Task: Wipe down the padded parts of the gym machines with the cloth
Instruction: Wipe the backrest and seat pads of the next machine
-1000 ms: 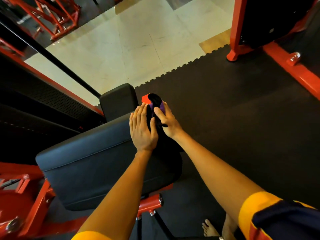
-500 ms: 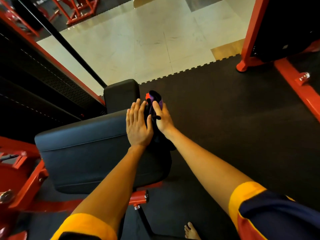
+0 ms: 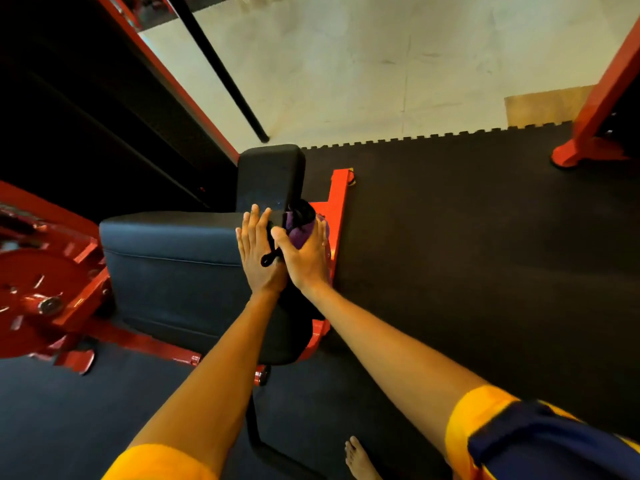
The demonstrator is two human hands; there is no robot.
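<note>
Head view: right hand (image 3: pixel 308 263) grips bunched purple-black cloth (image 3: pixel 297 233).

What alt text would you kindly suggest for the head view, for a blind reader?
A person's left hand lies flat on a gym machine's large black pad while the right hand grips a purple cloth at the pad's right edge. A red frame shows beneath.

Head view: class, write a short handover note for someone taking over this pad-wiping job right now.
Left hand: open, flat on the large pad, at its right end.
Right hand: grips the purple and black cloth at that same pad edge.
Done: cannot tell which areas are wiped.
Left: wipe the large pad, then the small pad beyond it.
</note>
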